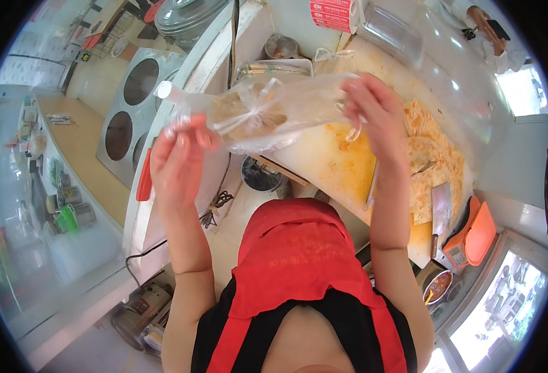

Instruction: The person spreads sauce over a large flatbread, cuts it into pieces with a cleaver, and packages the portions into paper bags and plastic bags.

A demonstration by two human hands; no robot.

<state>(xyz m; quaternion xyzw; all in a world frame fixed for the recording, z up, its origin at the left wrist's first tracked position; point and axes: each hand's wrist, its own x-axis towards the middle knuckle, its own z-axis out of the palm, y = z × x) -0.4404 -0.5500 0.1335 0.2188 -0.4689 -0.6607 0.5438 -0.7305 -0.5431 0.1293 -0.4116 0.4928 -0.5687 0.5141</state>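
Note:
A clear plastic bag [311, 98] is stretched between my two hands above the counter. My left hand [178, 161] pinches its left end, with the fingertips blurred. My right hand [376, 114] grips the other end, where thin plastic handle loops hang below the fingers. A knotted clear bag with light-brown contents [250, 112] shows in or behind the stretched plastic; I cannot tell which. To the right of my right forearm, large browned flatbreads [434, 154] lie stacked on the oil-stained cutting board [320, 163]. A cleaver [441, 210] rests at their near edge.
An orange kitchen scale [476, 235] and a bowl of red sauce [438, 286] stand at the right. A tray of wrapped chopsticks [274, 69] is at the back. A red handle [144, 179] lies by my left wrist. Beyond the glass, a person's hand holds a phone [498, 30].

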